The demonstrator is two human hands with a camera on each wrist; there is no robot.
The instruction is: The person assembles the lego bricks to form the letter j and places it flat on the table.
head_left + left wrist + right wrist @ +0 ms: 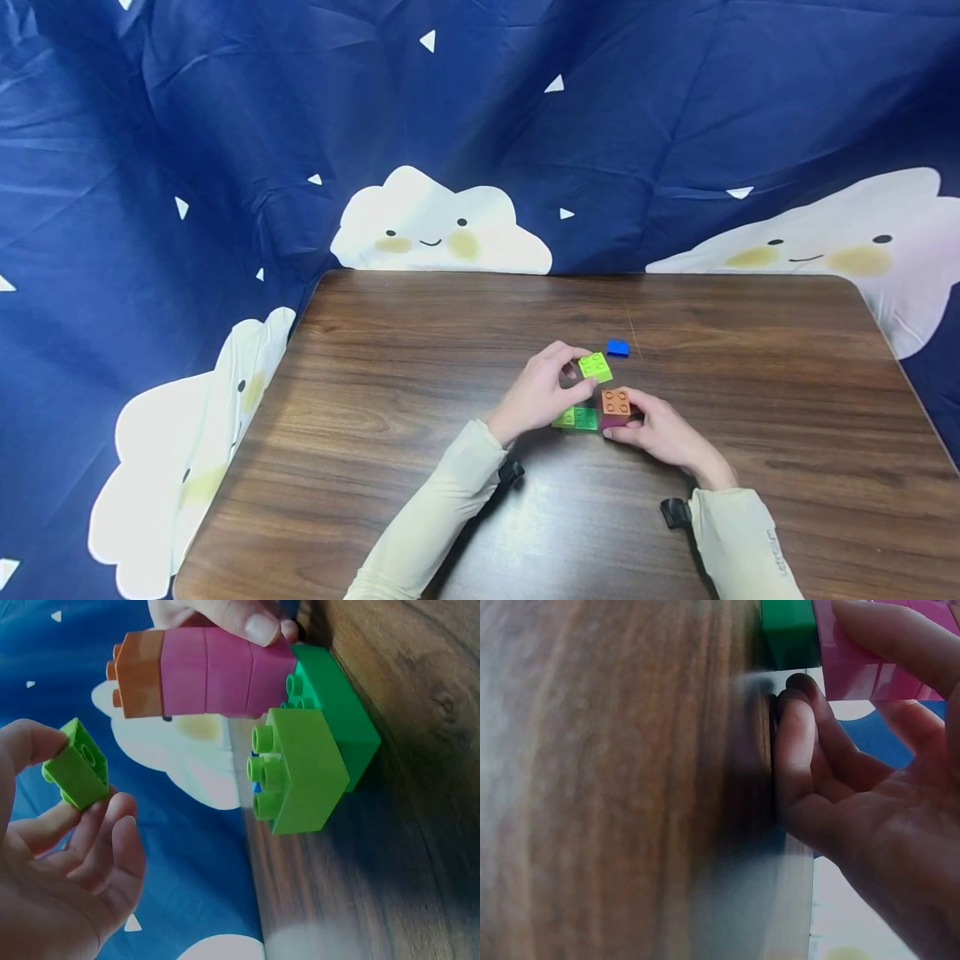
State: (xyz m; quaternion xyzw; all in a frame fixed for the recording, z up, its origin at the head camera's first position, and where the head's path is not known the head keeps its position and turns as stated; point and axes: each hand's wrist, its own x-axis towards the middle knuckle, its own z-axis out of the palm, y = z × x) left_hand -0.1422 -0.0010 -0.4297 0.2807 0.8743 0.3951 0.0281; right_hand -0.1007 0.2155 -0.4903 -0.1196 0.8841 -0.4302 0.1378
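Note:
My left hand (536, 392) pinches a lime green toy building brick (595, 367) between thumb and fingers, above the table. Below and to its right stands a joined group of bricks: a green brick (337, 712) at the bottom, another lime brick (307, 769) on its left end, and a stack of several pink bricks (206, 671) topped by an orange brick (616, 402) on its right end. With thumb and fingers, my right hand (667, 433) grips the pink bricks from the right side. The held lime brick is apart from the group.
A small blue brick (618, 348) lies on the wooden table (420, 375), just beyond the held lime brick. Behind the table hangs a dark blue curtain (480, 100) with white clouds. Both wrists carry black camera mounts (675, 513).

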